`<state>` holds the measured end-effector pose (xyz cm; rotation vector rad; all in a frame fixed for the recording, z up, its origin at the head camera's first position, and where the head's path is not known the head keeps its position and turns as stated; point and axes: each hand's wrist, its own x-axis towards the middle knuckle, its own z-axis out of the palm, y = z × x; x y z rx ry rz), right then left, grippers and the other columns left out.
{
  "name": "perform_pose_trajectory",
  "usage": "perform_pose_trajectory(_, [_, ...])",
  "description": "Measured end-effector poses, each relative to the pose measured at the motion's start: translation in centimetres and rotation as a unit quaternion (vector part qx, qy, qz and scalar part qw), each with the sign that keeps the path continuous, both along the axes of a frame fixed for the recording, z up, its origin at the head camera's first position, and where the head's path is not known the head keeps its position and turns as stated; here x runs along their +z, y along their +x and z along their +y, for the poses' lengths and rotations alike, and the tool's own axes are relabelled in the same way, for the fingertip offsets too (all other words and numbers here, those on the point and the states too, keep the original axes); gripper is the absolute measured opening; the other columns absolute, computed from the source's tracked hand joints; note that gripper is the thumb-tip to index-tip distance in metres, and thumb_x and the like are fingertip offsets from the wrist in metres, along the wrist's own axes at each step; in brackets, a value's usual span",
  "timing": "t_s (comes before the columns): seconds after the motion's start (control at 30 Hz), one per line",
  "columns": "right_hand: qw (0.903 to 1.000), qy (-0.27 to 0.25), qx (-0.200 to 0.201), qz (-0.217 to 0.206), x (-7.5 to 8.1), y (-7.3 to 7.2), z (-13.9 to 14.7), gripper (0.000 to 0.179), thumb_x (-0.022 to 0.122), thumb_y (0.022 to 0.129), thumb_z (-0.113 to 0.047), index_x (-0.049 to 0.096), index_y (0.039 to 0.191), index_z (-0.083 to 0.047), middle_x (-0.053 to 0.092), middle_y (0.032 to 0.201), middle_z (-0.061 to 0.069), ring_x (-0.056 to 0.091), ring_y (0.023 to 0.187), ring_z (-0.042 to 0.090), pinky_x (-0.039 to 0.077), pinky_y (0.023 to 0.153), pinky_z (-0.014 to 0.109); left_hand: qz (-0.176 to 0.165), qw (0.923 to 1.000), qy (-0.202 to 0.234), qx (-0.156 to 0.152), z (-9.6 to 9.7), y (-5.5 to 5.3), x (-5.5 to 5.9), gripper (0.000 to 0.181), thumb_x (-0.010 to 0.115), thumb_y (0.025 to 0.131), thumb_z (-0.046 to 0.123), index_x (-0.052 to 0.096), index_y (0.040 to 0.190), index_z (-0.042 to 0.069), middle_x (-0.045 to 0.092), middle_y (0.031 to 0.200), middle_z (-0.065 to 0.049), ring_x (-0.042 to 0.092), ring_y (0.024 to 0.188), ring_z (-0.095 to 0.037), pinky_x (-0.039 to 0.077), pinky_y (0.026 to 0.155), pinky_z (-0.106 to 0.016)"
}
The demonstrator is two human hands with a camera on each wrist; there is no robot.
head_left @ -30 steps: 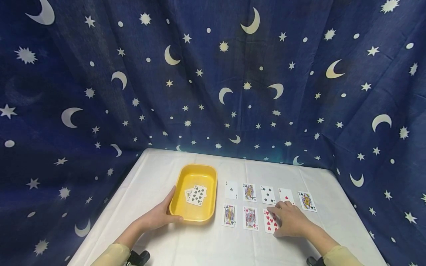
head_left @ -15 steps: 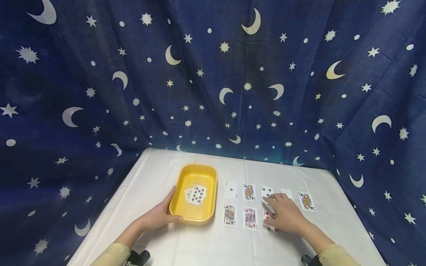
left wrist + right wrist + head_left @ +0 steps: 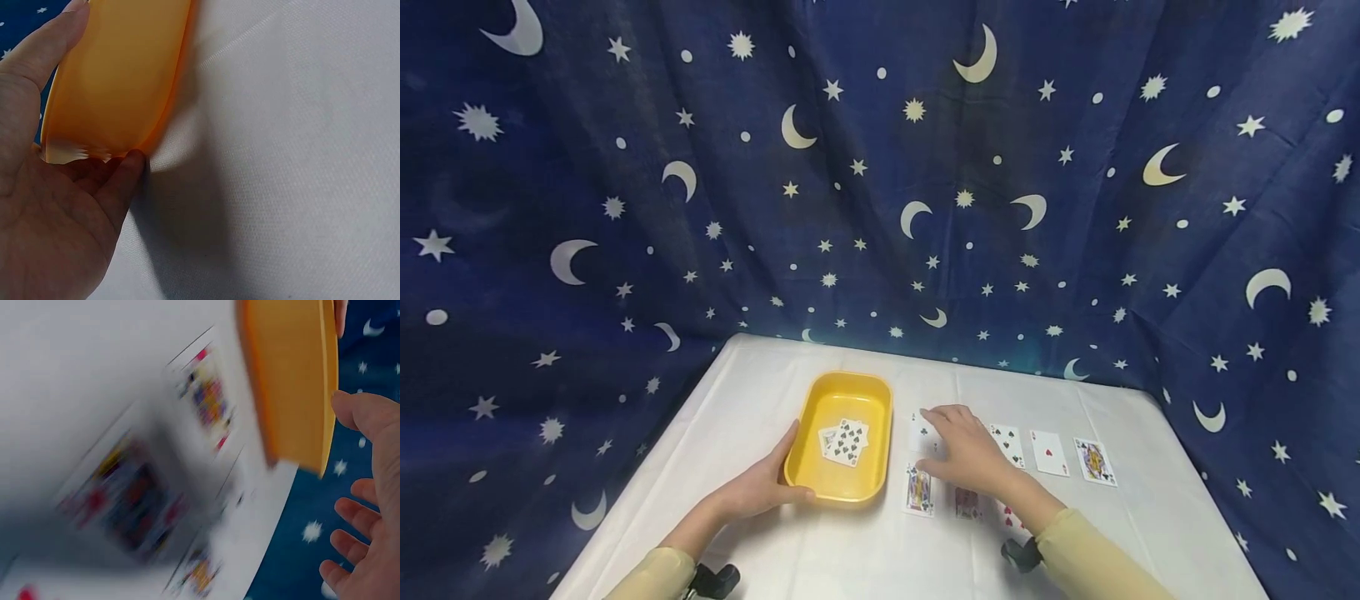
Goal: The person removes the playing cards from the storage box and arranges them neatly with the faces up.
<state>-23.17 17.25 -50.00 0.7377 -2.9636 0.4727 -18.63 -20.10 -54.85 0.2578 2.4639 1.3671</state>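
My left hand (image 3: 756,487) grips the near-left corner of a yellow tray (image 3: 883,417). In the left wrist view, thumb and fingers hold the tray's wall (image 3: 119,81). Inside the tray lie a few overlapping playing cards (image 3: 848,442), a spade card uppermost. My right hand (image 3: 973,454) is over the left part of two rows of face-up cards, fingers spread and holding nothing. Its fingertips are by the ace of clubs (image 3: 923,435) and a black jack (image 3: 919,492). The hand hides one back-row card and partly covers a red face card (image 3: 967,505).
Further right lie a spade card (image 3: 1009,442), the ace of hearts (image 3: 1049,454) and a face card (image 3: 1096,462). A hearts card (image 3: 1013,520) shows below the right forearm. A white cloth (image 3: 865,558) covers the table; a starry blue curtain (image 3: 880,167) hangs behind.
My right hand has left the hearts card without taking it and moved left across the rows to the cards nearest the tray. My left hand and the tray stay put.
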Motion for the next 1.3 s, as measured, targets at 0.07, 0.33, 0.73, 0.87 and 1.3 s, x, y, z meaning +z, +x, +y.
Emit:
perform_pose_trajectory(0.07, [0.9999, -0.003, 0.012, -0.01, 0.4, -0.2, -1.8, 0.085, 0.08, 0.082, -0.054, 0.05, 0.152, -0.018, 0.052, 0.148, 0.002, 0.041, 0.141, 0.025, 0.034, 0.117, 0.05, -0.004, 1.0, -0.002, 0.003, 0.0, 0.0, 0.0, 0.132, 0.089, 0.076, 0.047, -0.004, 0.166, 0.02, 0.004, 0.171, -0.01, 0.01, 0.155, -0.037, 0.009, 0.122, -0.06])
perform_pose_trajectory(0.33, [0.9974, 0.014, 0.067, -0.021, 0.8, -1.1, -6.7, 0.086, 0.08, 0.081, -0.054, 0.051, 0.151, -0.013, 0.052, 0.147, 0.004, 0.041, 0.139, 0.024, 0.032, 0.119, 0.046, 0.001, 1.0, -0.005, 0.007, 0.0, 0.1, 0.1, 0.131, 0.089, 0.076, 0.046, -0.002, 0.166, 0.02, 0.006, 0.171, -0.011, 0.012, 0.154, -0.038, 0.01, 0.121, -0.06])
perform_pose_trajectory(0.73, [0.9931, 0.068, 0.088, -0.039, -0.3, -2.4, -10.5, 0.094, 0.082, 0.077, -0.059, 0.052, 0.151, -0.01, 0.056, 0.141, 0.005, 0.044, 0.131, 0.023, 0.035, 0.117, 0.04, 0.005, 1.0, -0.005, 0.0, -0.1, 0.1, 0.0, 0.129, 0.089, 0.077, 0.044, -0.002, 0.166, 0.019, 0.007, 0.171, -0.012, 0.013, 0.154, -0.037, 0.012, 0.122, -0.059])
perform_pose_trajectory(0.87, [0.9896, 0.106, 0.095, -0.022, -0.8, -3.1, -11.3, 0.091, 0.081, 0.077, -0.062, 0.056, 0.147, -0.009, 0.059, 0.136, 0.004, 0.045, 0.129, 0.023, 0.031, 0.118, 0.039, 0.003, 1.0, 0.0, -0.003, -0.1, 0.1, 0.0, 0.129, 0.089, 0.078, 0.044, -0.003, 0.166, 0.019, 0.006, 0.171, -0.011, 0.013, 0.154, -0.037, 0.011, 0.122, -0.058])
perform_pose_trajectory(1.3, [0.9793, 0.178, 0.09, -0.035, -1.7, -4.4, -13.6, 0.086, 0.082, 0.073, -0.065, 0.064, 0.137, -0.011, 0.062, 0.119, 0.001, 0.05, 0.116, 0.021, 0.029, 0.119, 0.039, -0.001, 1.0, -0.004, -0.003, -0.2, 0.0, -0.1, 0.128, 0.088, 0.079, 0.045, -0.003, 0.166, 0.021, 0.004, 0.171, -0.009, 0.011, 0.155, -0.036, 0.011, 0.122, -0.059])
